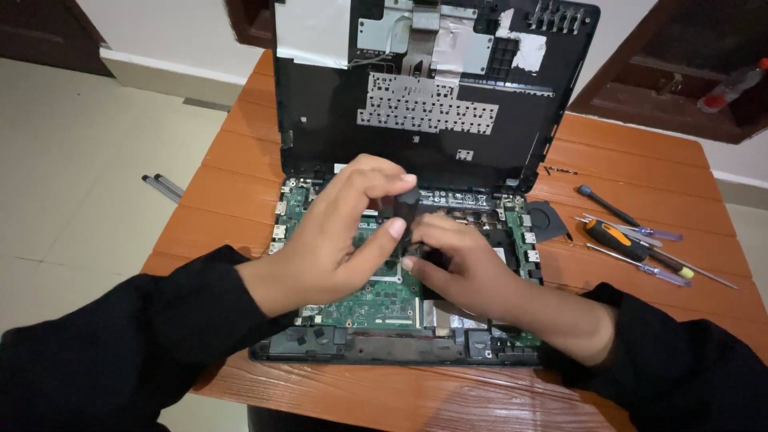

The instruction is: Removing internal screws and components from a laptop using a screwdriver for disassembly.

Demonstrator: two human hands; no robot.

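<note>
opened black laptop base (320, 346) with its upper cover (320, 120) already lifted away, left hand (336, 240) pinching a small black block-shaped part (404, 204) above the green circuit board (368, 300), right hand (464, 264) steadying beneath; board still seated.
</note>
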